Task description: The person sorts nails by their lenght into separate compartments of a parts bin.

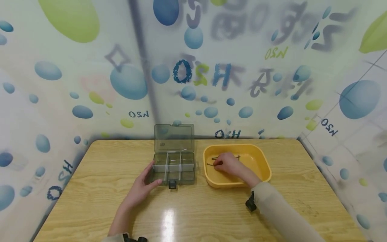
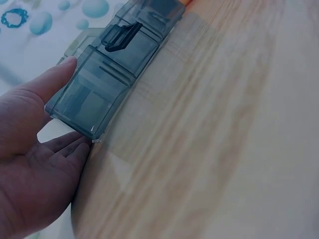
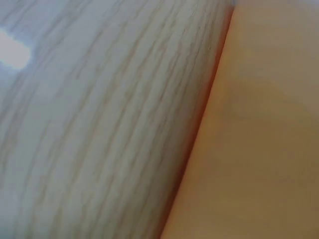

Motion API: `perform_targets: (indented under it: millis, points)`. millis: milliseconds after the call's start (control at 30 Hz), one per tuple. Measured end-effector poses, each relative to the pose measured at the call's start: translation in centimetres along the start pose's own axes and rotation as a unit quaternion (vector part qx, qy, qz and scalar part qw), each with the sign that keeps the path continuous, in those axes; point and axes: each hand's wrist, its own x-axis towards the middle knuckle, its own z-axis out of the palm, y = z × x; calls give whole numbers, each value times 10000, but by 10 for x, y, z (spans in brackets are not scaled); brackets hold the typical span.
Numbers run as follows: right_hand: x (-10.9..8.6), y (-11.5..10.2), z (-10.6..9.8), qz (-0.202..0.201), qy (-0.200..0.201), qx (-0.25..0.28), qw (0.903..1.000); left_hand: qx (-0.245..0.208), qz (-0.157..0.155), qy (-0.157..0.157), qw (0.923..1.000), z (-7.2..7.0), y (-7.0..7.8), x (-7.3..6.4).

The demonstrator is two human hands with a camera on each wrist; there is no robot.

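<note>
A smoky clear compartment box (image 1: 187, 176) stands on the table, its lid (image 1: 174, 137) raised at the back and a black latch (image 1: 172, 184) in front. My left hand (image 1: 140, 188) rests on its near left corner, thumb along the front edge and fingers against the left side. The left wrist view shows the straight thumb (image 2: 57, 79) on the box. My right hand (image 1: 228, 163) reaches into a yellow basin (image 1: 257, 166), fingertips pinching a thin dark screw (image 1: 210, 164); its thread is too small to see. Another screw (image 1: 214, 158) lies behind the fingers.
The wooden table (image 1: 193, 215) carries the box and basin side by side, a narrow gap between them. A patterned wall (image 1: 193, 111) stands right behind the table. The right wrist view shows only tabletop and the basin's side (image 3: 259, 124).
</note>
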Motion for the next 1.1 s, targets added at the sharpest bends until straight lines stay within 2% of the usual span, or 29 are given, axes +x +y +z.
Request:
perform_targets:
  millis: [233,733,1100]
  points:
    - [3,-2,1,-87,76,-148,9998,-17,110,48,9999,1,-2,-1]
    - [5,1,6,-80,247,-36,9997,-138,170,39,9998,1,-4,-2]
    - [7,-2,4,57,-11,-39,10000,-101,121,18,9999,1,-1,-1]
